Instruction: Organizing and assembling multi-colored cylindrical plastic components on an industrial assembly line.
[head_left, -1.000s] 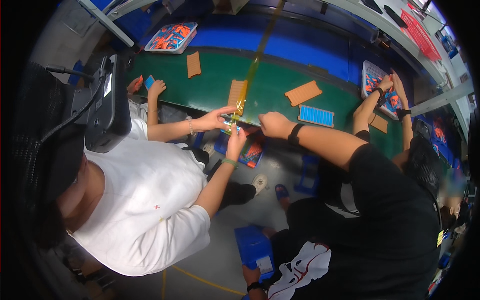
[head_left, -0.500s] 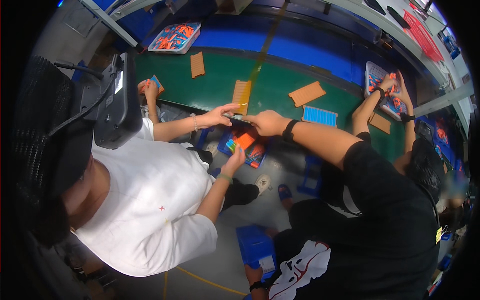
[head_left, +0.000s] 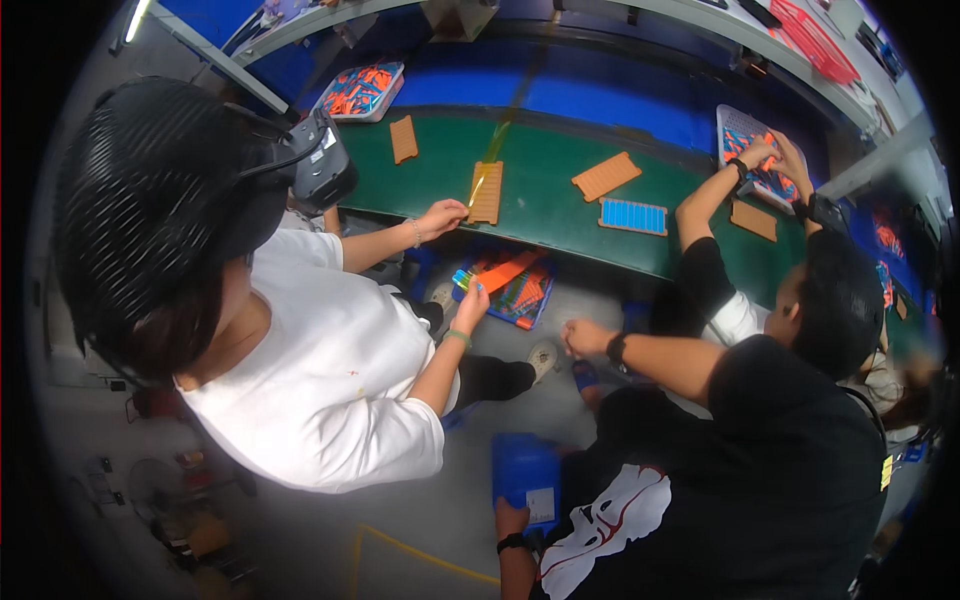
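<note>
My left hand [head_left: 510,518], black band at the wrist, comes in at the lower edge and grips the near side of a blue plastic bin [head_left: 525,470] with a white label. My right hand [head_left: 588,338] hangs in the air below the bench edge. Its fingers are curled in, and nothing shows in them. To its left, a person in white holds flat orange pieces [head_left: 508,274] and small green and blue pieces over another blue bin [head_left: 535,308] of orange parts. That person's other hand [head_left: 443,218] is by a ridged orange tray [head_left: 487,192].
Across the far side runs a green bench [head_left: 540,215] with other orange trays [head_left: 607,177] and one filled with blue pieces [head_left: 633,217]. White baskets [head_left: 388,108] of orange and blue parts stand at both ends. At the right a seated co-worker [head_left: 835,300] reaches into one.
My right hand has drawn back from the bench edge, away from the other person's hand, and its fingers have curled. My left hand stays on the bin. The view has shifted slightly.
</note>
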